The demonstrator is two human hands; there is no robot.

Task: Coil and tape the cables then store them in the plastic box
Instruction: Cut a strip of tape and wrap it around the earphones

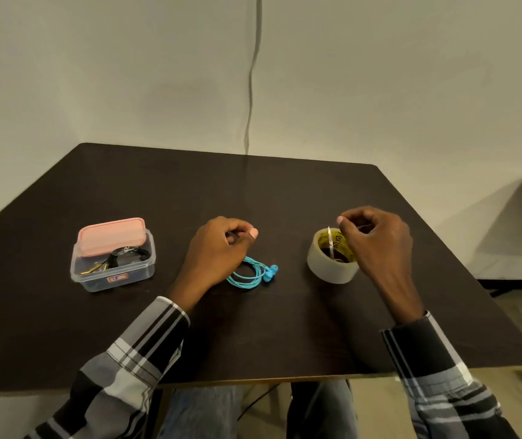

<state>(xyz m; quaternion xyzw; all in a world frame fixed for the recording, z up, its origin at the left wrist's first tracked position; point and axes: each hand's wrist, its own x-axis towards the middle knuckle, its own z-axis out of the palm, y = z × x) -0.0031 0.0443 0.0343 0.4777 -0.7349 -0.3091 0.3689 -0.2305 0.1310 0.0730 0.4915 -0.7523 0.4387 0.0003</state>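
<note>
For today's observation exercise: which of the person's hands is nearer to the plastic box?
Left. The left hand is just right of the plastic box; the right hand is farther right, over the tape roll.

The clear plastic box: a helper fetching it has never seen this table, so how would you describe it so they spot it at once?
On the dark brown table, look to the left side, beyond the person's left hand. There stands the clear plastic box, with black cables inside and a pink lid lying askew across its top. Nothing else on the table is a container.

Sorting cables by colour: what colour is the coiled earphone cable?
Light blue earphone cable, clearest in the head view.
</note>
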